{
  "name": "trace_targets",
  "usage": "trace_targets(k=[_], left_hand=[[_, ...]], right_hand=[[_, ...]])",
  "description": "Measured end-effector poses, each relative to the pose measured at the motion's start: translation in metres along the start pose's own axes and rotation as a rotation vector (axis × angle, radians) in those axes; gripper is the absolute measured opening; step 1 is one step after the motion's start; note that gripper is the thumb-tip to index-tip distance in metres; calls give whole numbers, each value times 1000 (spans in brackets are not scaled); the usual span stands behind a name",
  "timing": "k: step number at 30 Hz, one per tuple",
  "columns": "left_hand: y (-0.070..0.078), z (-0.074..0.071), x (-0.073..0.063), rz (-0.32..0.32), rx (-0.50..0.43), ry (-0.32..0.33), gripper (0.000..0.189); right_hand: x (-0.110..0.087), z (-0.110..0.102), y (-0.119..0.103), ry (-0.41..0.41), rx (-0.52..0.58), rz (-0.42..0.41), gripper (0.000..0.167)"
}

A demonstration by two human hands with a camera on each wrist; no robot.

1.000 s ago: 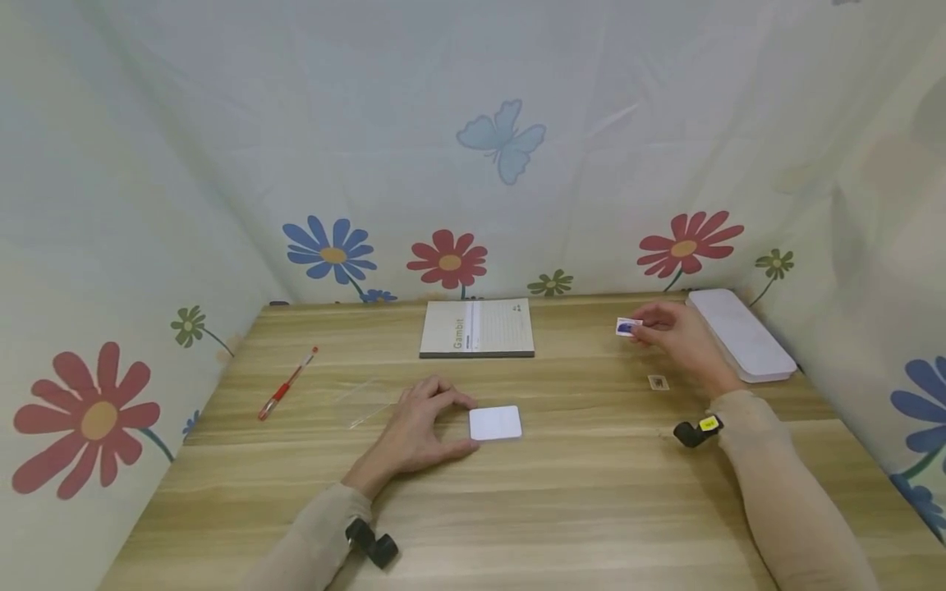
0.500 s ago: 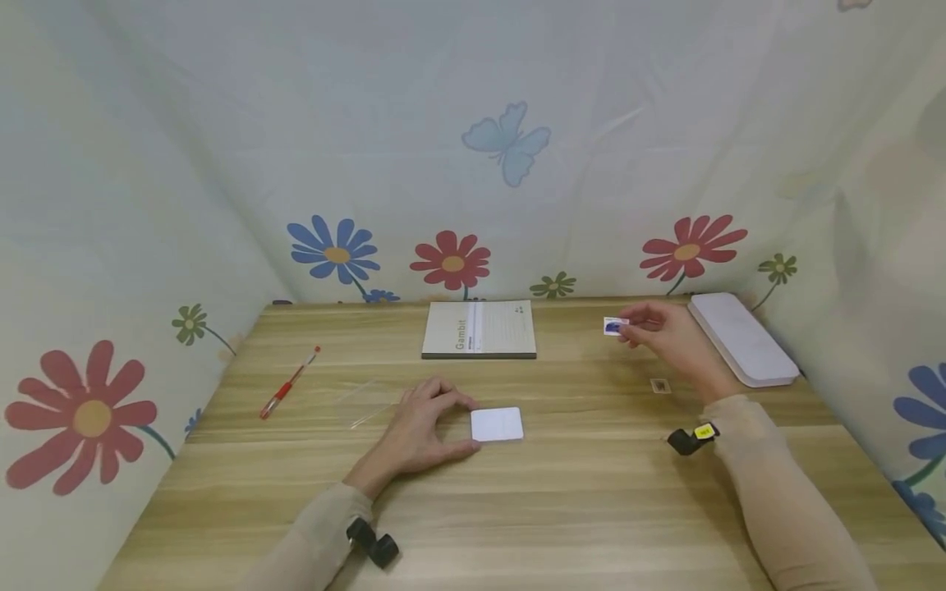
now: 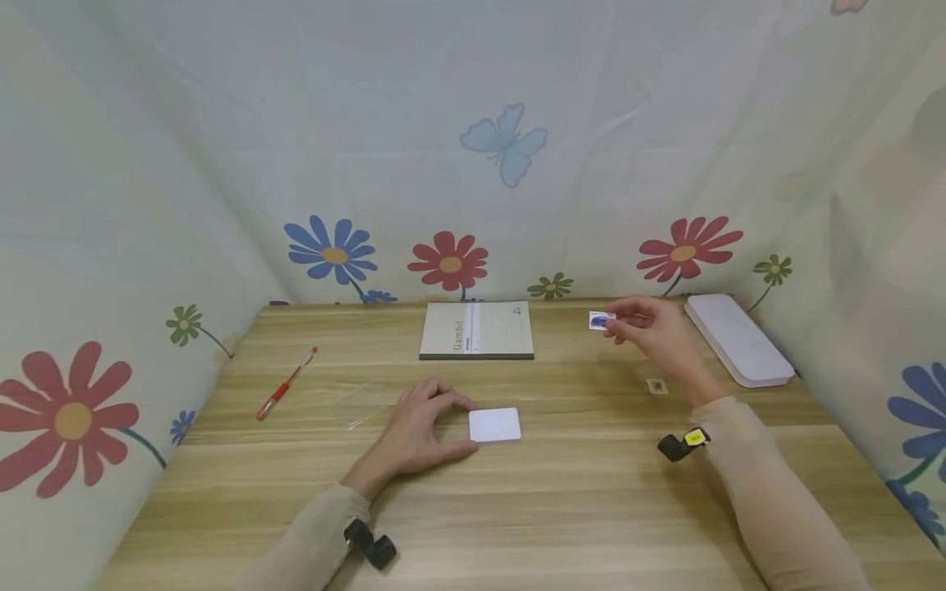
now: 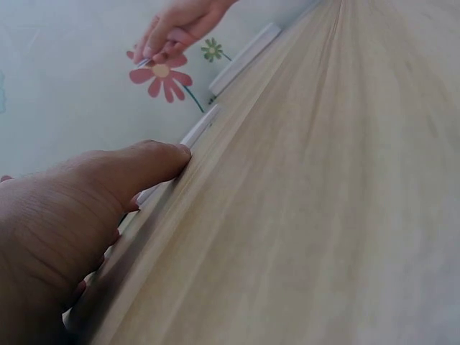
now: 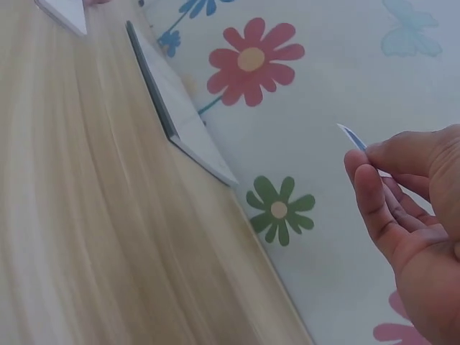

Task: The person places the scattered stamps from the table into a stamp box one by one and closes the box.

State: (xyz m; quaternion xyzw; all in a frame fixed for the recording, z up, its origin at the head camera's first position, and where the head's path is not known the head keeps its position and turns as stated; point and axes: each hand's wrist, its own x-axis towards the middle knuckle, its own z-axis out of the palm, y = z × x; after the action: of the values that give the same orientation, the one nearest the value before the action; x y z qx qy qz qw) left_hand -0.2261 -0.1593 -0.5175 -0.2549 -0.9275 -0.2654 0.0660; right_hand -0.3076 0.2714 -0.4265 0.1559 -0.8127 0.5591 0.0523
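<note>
My right hand (image 3: 650, 328) is raised above the back right of the table, pinching a small white-bordered stamp (image 3: 599, 320) with a blue picture between thumb and fingertips. In the right wrist view the stamp (image 5: 352, 136) appears nearly edge-on. Near the middle of the table, my left hand (image 3: 421, 427) holds a white rounded card (image 3: 495, 424) by its left side, thumb at the near corner and index finger at the far one. The card (image 4: 200, 126) lies low against the tabletop in the left wrist view. Another small stamp (image 3: 657, 387) rests on the table below the right hand.
A Gambit notebook (image 3: 476, 330) lies at the back edge. At the right stands a white pencil case (image 3: 739, 341). A red pen (image 3: 288, 383) lies on the left, and a clear plastic sleeve (image 3: 362, 406) lies beside the left hand. A flowered curtain (image 3: 502, 189) surrounds the table.
My right hand has moved a little left with the stamp, away from the pencil case. The left hand and the white card have stayed in place.
</note>
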Motion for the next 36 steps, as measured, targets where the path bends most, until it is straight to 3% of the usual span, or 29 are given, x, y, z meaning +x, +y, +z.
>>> trace_targets(k=[16, 28, 36], left_hand=[[0, -4, -2, -16, 8, 4, 56], [2, -1, -1, -20, -8, -9, 57], [-2, 0, 0, -2, -13, -4, 57]], right_hand=[[-2, 49, -28, -101, 53, -51, 26], [-18, 91, -35, -199, 118, 18, 28], [-21, 118, -42, -232, 158, 13, 23]])
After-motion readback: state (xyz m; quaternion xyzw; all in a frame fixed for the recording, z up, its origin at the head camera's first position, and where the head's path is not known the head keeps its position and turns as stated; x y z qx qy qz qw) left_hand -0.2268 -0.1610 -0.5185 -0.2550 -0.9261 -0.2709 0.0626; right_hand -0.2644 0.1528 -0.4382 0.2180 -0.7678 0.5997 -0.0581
